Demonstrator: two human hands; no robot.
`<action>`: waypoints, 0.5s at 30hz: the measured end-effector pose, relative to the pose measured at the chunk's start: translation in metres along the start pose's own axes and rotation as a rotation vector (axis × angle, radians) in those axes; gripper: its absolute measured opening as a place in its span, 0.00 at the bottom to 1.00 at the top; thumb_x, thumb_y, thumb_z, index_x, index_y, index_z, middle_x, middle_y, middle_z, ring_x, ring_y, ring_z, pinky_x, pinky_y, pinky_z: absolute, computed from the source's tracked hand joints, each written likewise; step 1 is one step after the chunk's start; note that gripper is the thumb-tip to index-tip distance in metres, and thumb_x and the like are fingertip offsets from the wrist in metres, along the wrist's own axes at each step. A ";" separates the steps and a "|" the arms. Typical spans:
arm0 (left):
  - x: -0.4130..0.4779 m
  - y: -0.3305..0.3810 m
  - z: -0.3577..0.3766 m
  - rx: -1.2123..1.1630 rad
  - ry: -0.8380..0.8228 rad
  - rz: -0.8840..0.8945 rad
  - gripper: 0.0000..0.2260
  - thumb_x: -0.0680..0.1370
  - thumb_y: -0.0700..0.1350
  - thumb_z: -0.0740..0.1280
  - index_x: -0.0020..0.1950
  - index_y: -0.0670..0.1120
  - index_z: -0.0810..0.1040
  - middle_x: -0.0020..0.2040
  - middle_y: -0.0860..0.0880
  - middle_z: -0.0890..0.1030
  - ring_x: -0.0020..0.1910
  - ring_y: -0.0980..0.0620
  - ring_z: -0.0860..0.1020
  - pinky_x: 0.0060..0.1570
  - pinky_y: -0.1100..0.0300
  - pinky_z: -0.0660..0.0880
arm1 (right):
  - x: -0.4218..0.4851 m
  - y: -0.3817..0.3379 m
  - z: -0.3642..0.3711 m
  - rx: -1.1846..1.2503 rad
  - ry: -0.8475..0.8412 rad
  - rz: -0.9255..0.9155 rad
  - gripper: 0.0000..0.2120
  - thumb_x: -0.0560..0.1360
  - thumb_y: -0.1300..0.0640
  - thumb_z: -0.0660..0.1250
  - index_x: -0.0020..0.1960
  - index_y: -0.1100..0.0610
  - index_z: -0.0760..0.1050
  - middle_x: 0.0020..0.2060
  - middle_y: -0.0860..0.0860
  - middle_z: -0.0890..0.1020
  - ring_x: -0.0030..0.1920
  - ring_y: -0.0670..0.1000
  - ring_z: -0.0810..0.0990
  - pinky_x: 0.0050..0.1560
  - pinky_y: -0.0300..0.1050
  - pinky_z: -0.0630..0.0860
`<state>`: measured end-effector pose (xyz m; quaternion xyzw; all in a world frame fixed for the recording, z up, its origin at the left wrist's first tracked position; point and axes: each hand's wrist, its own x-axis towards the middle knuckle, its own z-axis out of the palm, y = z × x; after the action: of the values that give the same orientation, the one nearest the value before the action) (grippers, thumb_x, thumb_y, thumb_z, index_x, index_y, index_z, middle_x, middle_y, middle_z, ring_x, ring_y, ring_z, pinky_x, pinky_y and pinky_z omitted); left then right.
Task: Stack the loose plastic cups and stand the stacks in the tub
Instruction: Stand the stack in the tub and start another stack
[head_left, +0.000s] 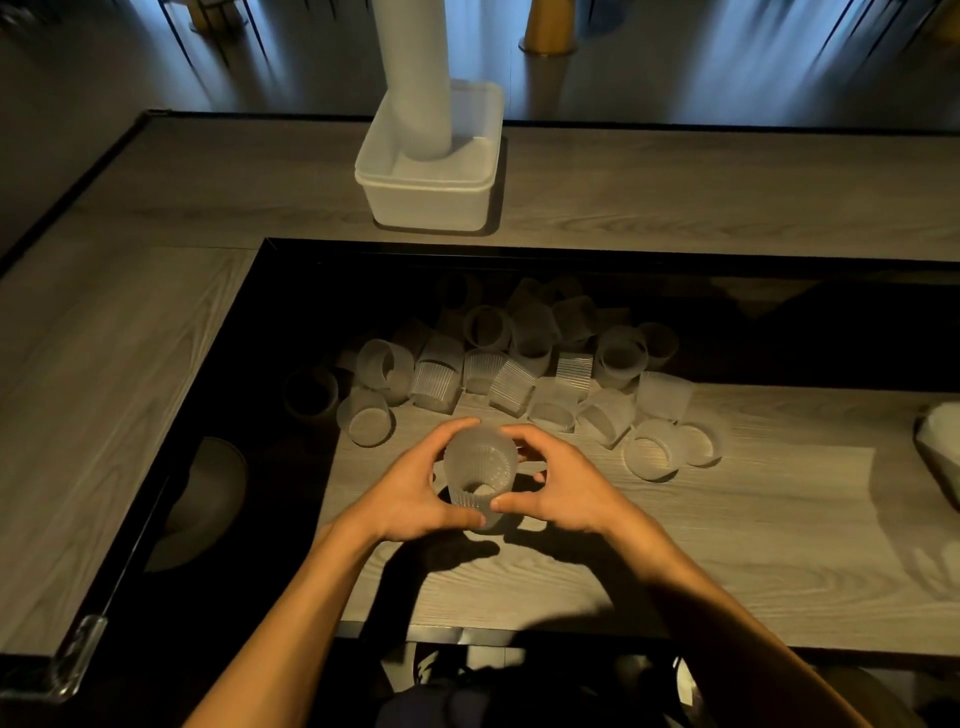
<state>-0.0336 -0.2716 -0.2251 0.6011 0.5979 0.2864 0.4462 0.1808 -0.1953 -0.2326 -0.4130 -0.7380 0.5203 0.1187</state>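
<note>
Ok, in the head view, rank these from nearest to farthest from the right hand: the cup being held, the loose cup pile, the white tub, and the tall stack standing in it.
1. Held cup: gripped between the right hand and left hand.
2. Loose cup pile: just beyond the hands, on its sides.
3. White tub: far side, on the raised ledge.
4. Tall stack: inside the tub; too close to the tub to separate clearly.

the tub (431, 200) sits on the desk (727, 192) at upper centre, a tall stack (415, 78) standing in it. loose cups (493, 374) lie heaped mid-frame, below the tub. both hands hold a cup (480, 475) just below the heap.
</note>
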 end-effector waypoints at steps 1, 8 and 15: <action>0.001 -0.001 0.002 -0.002 0.016 -0.003 0.43 0.62 0.48 0.84 0.72 0.57 0.67 0.65 0.65 0.73 0.66 0.64 0.71 0.67 0.60 0.69 | 0.001 0.001 -0.002 -0.026 -0.021 -0.007 0.38 0.65 0.51 0.83 0.71 0.45 0.70 0.63 0.34 0.76 0.63 0.33 0.73 0.58 0.31 0.71; 0.007 -0.012 0.010 -0.049 0.073 -0.017 0.37 0.63 0.44 0.83 0.68 0.57 0.71 0.60 0.66 0.75 0.63 0.62 0.74 0.65 0.53 0.73 | 0.006 0.053 -0.027 -0.103 0.420 0.314 0.24 0.70 0.49 0.79 0.62 0.51 0.74 0.58 0.46 0.77 0.56 0.48 0.78 0.51 0.41 0.75; 0.017 -0.009 0.012 -0.056 0.124 -0.031 0.37 0.63 0.40 0.82 0.65 0.60 0.71 0.57 0.68 0.75 0.61 0.63 0.74 0.61 0.61 0.72 | -0.001 0.105 -0.045 -0.289 0.938 0.676 0.34 0.68 0.44 0.79 0.65 0.56 0.68 0.65 0.60 0.68 0.62 0.63 0.70 0.60 0.60 0.74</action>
<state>-0.0248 -0.2584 -0.2416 0.5602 0.6254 0.3328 0.4292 0.2597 -0.1540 -0.3035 -0.8229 -0.4975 0.1857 0.2023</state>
